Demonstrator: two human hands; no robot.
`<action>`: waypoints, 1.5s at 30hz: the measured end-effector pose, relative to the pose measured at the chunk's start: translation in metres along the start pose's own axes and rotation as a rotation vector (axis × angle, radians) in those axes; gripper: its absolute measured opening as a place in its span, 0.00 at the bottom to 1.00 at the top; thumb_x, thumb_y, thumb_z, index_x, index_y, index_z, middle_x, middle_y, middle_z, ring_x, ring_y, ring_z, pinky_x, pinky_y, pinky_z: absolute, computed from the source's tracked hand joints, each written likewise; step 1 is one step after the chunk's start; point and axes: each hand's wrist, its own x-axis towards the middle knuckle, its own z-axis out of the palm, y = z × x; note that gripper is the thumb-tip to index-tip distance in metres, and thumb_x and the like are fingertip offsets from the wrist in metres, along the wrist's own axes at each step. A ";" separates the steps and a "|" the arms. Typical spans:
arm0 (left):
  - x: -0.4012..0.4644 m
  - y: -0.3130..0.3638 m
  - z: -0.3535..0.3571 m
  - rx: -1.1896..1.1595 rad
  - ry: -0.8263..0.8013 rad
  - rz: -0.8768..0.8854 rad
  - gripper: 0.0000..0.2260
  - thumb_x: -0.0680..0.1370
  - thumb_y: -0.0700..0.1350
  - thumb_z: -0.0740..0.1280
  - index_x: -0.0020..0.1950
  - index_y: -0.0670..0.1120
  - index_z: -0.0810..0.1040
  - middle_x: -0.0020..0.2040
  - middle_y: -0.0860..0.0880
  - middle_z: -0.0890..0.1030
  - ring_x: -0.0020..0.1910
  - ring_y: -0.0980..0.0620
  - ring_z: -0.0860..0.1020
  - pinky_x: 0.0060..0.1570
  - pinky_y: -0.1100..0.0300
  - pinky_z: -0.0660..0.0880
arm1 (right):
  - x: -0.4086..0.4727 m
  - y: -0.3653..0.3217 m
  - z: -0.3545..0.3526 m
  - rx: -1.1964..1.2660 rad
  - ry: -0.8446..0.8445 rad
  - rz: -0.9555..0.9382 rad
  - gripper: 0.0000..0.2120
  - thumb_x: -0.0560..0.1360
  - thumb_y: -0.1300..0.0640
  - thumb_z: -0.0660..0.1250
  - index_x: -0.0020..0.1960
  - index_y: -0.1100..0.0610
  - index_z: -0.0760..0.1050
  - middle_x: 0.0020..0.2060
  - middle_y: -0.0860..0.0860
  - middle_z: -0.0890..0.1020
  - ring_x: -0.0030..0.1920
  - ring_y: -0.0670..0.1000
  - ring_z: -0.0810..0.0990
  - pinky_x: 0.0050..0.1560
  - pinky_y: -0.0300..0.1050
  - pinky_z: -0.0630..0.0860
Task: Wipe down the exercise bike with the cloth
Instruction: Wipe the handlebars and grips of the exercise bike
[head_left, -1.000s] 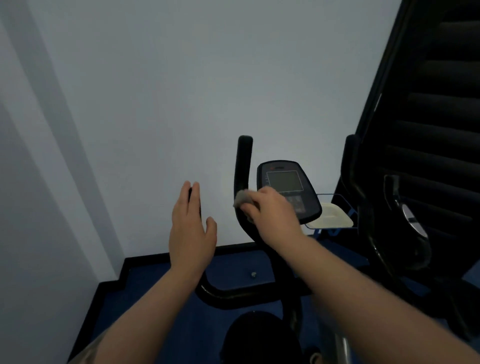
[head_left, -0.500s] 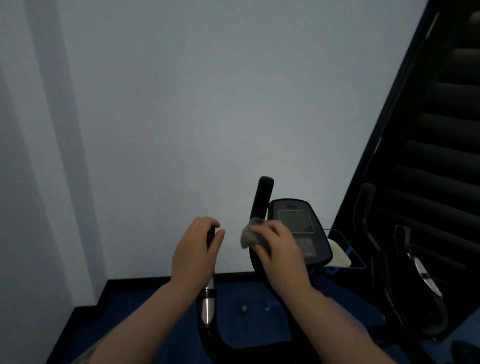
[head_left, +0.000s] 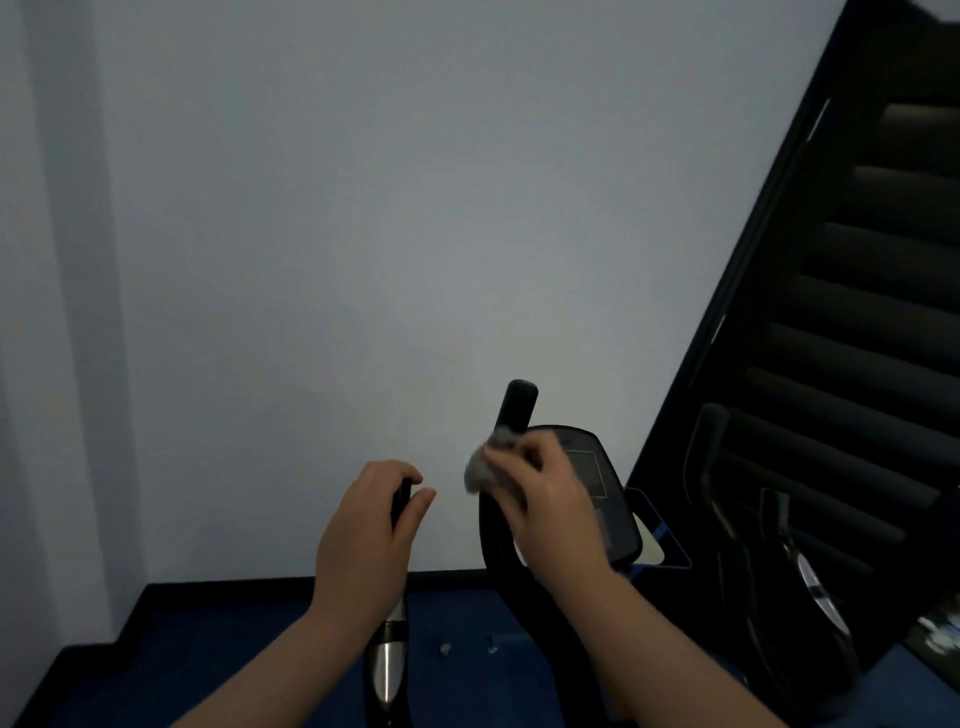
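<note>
Right hand (head_left: 550, 499) bunches the grey cloth (head_left: 485, 465) around the right handlebar (head_left: 514, 410); left hand (head_left: 363, 535), at nine o'clock, grips the left handlebar (head_left: 388, 660). The cloth looks soft and light, best kept wadded in the palm.

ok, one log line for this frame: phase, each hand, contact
phase: wiping right black handlebar | left hand: grips left black handlebar | right hand: holds grey cloth against bar | dark console: untouched
</note>
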 end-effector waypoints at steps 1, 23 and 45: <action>0.000 0.000 0.001 -0.004 0.007 0.000 0.04 0.79 0.51 0.64 0.50 0.52 0.74 0.46 0.59 0.73 0.43 0.58 0.75 0.38 0.60 0.73 | -0.008 0.003 -0.001 0.038 -0.046 0.010 0.14 0.74 0.60 0.71 0.59 0.55 0.80 0.53 0.52 0.74 0.50 0.49 0.76 0.45 0.48 0.79; -0.001 -0.001 0.003 -0.097 0.017 -0.034 0.03 0.79 0.49 0.66 0.52 0.53 0.74 0.49 0.61 0.74 0.47 0.61 0.75 0.42 0.62 0.74 | 0.044 -0.006 0.000 0.663 0.350 0.520 0.16 0.79 0.58 0.65 0.66 0.52 0.75 0.53 0.46 0.78 0.53 0.36 0.76 0.49 0.22 0.68; -0.001 -0.002 0.004 -0.085 0.020 -0.030 0.03 0.79 0.50 0.64 0.52 0.54 0.74 0.48 0.61 0.73 0.46 0.60 0.75 0.40 0.63 0.73 | 0.020 -0.012 -0.014 0.561 0.295 0.552 0.06 0.78 0.62 0.66 0.50 0.56 0.81 0.45 0.57 0.79 0.37 0.34 0.77 0.35 0.24 0.69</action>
